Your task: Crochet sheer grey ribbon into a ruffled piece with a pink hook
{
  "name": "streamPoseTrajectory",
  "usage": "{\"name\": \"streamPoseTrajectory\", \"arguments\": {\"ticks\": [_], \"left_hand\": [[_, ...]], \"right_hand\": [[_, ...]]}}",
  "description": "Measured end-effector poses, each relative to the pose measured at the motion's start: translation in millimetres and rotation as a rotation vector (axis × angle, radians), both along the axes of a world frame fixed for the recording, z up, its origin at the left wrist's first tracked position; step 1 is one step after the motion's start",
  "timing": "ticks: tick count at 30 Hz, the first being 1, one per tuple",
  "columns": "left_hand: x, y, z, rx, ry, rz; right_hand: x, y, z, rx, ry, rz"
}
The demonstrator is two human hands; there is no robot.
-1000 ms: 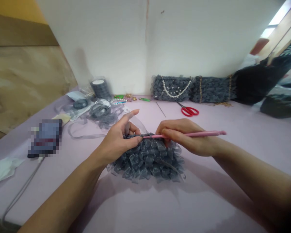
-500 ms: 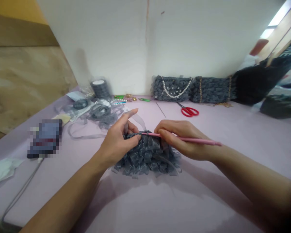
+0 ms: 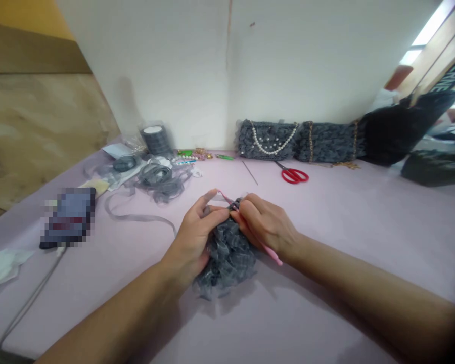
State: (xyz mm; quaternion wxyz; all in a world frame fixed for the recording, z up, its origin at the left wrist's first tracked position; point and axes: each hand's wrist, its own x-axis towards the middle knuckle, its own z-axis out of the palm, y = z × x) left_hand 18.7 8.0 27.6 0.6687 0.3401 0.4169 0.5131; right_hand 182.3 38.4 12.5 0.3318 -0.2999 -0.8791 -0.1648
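Stitchwork, seemingly: right hand (image 3: 267, 222) grips pink hook (image 3: 273, 256), left hand (image 3: 193, 233) pinches ruffled grey piece (image 3: 229, 263) at its top edge, steady tension likely called for next.

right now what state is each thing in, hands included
left hand: pinching ruffled gray piece
right hand: closed around pink hook
ruffled gray piece: held near its top
pink hook: slanting, partly hidden
loose gray ribbon: coiled, one strand trailing
ribbon spool: standing, wound
scissors: lying flat
phone: plugged in, screen obscured
pearl-strapped bag: upright
chain-strapped bag: upright
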Motion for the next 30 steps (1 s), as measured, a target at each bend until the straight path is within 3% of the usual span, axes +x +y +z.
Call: {"name": "streamPoseTrajectory", "arguments": {"ticks": [4, 7, 10, 16, 20, 23, 26, 28, 30], "left_hand": [[-16.1, 10.3, 5.7, -0.137, -0.027, -0.208], [-31.2, 16.3, 10.7, -0.054, 0.078, -0.228], [-41.6, 18.7, 14.6, 0.034, 0.202, -0.240], [-52.0, 23.6, 18.0, 0.052, 0.273, -0.272], [-50.7, 22.9, 15.2, 0.060, 0.241, -0.293], [-40.1, 18.4, 9.6, 0.036, 0.202, -0.332], [-31.5, 15.9, 5.4, -0.004, 0.155, -0.369], [-32.8, 17.9, 5.2, 0.007, 0.193, -0.330], [-39.3, 22.3, 6.4, 0.119, 0.360, -0.223]], "right_hand": [[11.2, 10.8, -0.4, -0.108, 0.050, 0.252], [15.3, 9.9, 10.4, -0.306, 0.065, 0.375], [17.2, 4.9, 24.6, -0.475, 0.075, 0.407], [24.3, 0.7, 45.0, -0.813, 0.095, 0.392], [21.5, -1.4, 45.0, -0.983, 0.173, 0.358], [11.9, -4.4, 32.3, -1.004, 0.307, 0.293], [3.5, -5.1, 20.2, -0.902, 0.439, 0.211], [1.7, -4.0, 18.5, -0.908, 0.478, 0.146], [2.3, -2.5, 21.3, -0.943, 0.488, 0.106]]}}
